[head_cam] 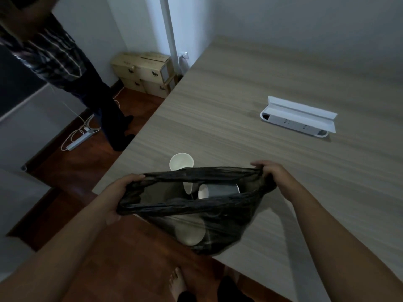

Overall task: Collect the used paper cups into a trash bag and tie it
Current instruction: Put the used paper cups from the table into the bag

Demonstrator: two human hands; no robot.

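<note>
Trash bag stretched between both hands

Single view, camera on my head, wide-angle, looking forward and steeply down. Near: my forearms, left hand, right hand, close below lens. Surface runs from near right to far wall. Floor left and near. Frame edges bend.

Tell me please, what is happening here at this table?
A person is holding a black trash bag open at the table edge, the left hand and the right hand each gripping one side of its mouth. Some paper cups already lie inside the bag. One white cup stands on the table just behind it. The bag is not yet tied.
</note>
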